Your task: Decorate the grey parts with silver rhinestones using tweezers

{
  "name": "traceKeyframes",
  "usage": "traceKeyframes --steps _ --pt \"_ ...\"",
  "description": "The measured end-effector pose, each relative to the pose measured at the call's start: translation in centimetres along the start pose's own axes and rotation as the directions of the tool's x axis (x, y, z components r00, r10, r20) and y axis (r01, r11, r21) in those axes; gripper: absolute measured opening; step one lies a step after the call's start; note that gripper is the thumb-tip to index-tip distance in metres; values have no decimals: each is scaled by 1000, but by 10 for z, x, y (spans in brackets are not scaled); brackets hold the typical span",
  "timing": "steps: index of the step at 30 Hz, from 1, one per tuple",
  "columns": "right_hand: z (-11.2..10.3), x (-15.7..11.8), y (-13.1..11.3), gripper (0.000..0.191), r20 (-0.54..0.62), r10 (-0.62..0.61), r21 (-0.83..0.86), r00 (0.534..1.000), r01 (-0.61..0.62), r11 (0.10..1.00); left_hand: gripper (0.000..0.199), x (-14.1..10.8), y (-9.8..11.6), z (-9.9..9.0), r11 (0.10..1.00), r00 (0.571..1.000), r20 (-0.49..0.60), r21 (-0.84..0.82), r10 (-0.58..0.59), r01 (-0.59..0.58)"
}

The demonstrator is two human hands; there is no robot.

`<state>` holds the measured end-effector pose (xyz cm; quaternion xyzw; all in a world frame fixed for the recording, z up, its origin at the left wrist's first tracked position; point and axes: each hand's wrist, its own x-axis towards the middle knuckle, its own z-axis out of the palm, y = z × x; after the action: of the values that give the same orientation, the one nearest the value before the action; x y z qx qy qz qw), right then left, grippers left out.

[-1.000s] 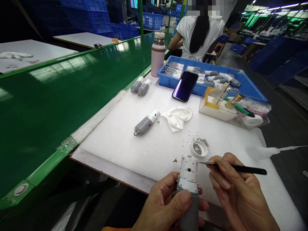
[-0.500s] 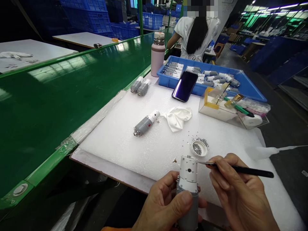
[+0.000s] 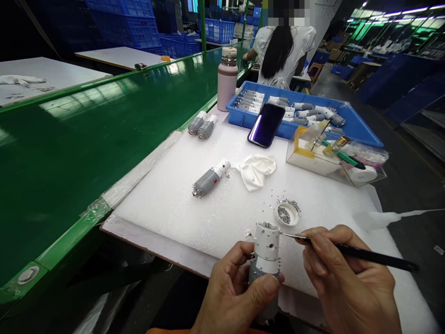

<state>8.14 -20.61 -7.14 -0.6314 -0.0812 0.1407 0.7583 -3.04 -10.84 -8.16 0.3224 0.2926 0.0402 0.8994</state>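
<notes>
My left hand is wrapped round a white and grey cylindrical model, held upright near the table's front edge. Small pins stud its sides. Between the thumb and fingers of my right hand are black tweezers, their thin silver tip at the model's upper right rim. Whether the tip grips a part is too small to tell. Just beyond stands a white cap with tiny metal parts in it and scattered around it. A similar model lies on the white foam sheet.
Two more models lie beside the green conveyor. A white cloth, a phone, a clear box of tools, a pink bottle and a blue tray of models stand farther back. A person sits beyond.
The model in my left hand has shifted slightly left and turned, showing different pins. The tweezers have followed it left, their rear end tilting lower. The person's arm beyond has moved.
</notes>
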Motion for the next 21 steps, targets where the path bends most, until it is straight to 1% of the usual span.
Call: traceKeyframes --steps 7,12,17,21 --pt "-2 0 1 24 -17 66 32 998 -66 997 42 -1 1 1 1000 1000 -3 -21 12 -12" --pt "-6 1 3 23 2 90 19 996 -90 996 43 0 0 -1 1000 1000 -14 -7 5 -5" --pt "-2 1 1 24 2 68 17 998 -68 998 49 2 -2 -4 999 1000 5 46 -4 4" --pt "-5 2 -2 25 6 44 -1 999 -44 999 49 2 -2 -6 998 999 -27 61 -16 18"
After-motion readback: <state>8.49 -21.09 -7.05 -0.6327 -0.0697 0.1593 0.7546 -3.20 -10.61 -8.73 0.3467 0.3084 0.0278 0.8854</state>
